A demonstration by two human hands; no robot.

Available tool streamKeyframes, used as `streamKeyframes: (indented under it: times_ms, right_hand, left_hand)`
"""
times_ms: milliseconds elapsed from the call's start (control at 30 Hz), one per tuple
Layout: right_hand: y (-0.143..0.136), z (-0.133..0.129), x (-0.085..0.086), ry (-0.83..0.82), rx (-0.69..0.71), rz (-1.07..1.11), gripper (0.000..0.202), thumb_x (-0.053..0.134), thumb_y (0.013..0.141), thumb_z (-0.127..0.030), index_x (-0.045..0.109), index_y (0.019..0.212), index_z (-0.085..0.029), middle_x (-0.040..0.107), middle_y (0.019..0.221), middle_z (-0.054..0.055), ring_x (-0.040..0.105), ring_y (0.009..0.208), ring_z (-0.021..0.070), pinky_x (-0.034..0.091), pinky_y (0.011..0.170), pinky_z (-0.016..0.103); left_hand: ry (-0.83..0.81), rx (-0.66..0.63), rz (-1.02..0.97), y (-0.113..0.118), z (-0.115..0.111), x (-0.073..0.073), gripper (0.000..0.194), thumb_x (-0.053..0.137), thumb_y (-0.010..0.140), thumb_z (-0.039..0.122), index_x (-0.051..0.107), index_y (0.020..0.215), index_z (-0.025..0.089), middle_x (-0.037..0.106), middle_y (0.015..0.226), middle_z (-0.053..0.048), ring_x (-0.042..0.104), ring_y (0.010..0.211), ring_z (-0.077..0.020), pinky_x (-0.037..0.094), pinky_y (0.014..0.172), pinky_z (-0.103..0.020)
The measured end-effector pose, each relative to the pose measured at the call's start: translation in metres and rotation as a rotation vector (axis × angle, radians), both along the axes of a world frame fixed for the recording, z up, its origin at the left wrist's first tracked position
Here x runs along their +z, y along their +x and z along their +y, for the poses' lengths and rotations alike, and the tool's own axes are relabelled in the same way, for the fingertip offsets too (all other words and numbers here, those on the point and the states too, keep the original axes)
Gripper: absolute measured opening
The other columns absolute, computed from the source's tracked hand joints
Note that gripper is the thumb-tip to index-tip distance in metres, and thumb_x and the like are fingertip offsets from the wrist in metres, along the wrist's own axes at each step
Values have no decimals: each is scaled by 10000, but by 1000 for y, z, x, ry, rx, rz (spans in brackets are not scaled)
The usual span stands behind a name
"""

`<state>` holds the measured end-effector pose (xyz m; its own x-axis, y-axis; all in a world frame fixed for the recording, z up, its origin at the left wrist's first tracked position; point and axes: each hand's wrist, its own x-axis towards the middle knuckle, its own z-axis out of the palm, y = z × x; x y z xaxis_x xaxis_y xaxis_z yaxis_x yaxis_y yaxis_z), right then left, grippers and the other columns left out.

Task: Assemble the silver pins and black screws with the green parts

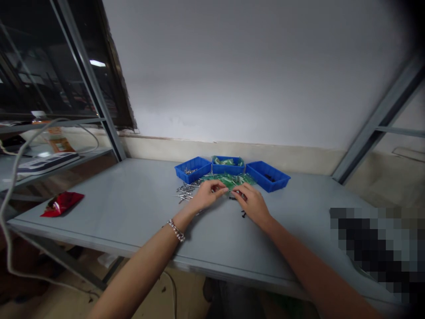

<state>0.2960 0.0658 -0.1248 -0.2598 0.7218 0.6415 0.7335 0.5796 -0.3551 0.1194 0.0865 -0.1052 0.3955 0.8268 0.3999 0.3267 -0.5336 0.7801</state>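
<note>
My left hand [210, 195] and my right hand [253, 203] meet over the middle of the table, fingertips pinched and nearly touching. Whatever they pinch is too small to make out. Left of my left hand lies a loose pile of thin metal rods [186, 190]. Green plastic packets [229, 180] are spread just beyond my fingers. A small black piece [243, 214] rests beside my right hand, and another black piece [233, 198] shows between the hands.
Three blue bins stand at the back: the left bin [188, 176] with metal pieces, the middle bin [228, 169] with green packets, the right bin [278, 184] with dark pieces. A red packet [63, 204] lies on the grey table [116, 199] at left. Blurred blocks cover something at right.
</note>
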Motion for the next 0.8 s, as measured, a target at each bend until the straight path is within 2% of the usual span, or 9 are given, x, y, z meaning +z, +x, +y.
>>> streamKeyframes:
  times_ms: [100, 333, 533, 800]
  right_hand:
    - [0, 1, -1, 19, 1, -5, 215, 441, 853, -325, 611, 814, -200, 557, 751, 36, 544, 680, 160, 414, 639, 275]
    - [0, 1, 1, 15, 10, 38, 195, 486, 830, -333, 598, 888, -184, 540, 703, 22, 525, 619, 148, 407, 590, 265]
    - [-1, 0, 2, 46, 37, 72, 177, 479, 835, -323, 593, 855, -190, 541, 695, 19, 521, 610, 140, 405, 587, 261]
    - [-1, 1, 2, 40, 60, 87, 145, 491, 831, -293, 589, 826, -186, 532, 696, 21, 511, 610, 136, 398, 580, 256]
  left_hand:
    - [1, 3, 21, 0, 0, -1, 205, 548, 761, 317, 614, 721, 127, 567, 626, -26, 462, 583, -115, 361, 565, -240]
    - [-66, -10, -70, -1, 9, -13, 233, 556, 751, 348, 579, 711, 120, 516, 595, -9, 441, 554, -102, 353, 553, -243]
    - [-129, -37, -141, 1, 8, -11, 205, 585, 719, 318, 572, 697, 114, 501, 594, -9, 419, 546, -95, 346, 546, -248]
    - [-102, -5, -133, 1, 9, -13, 181, 607, 708, 301, 593, 705, 121, 543, 642, -27, 422, 574, -101, 343, 561, -257]
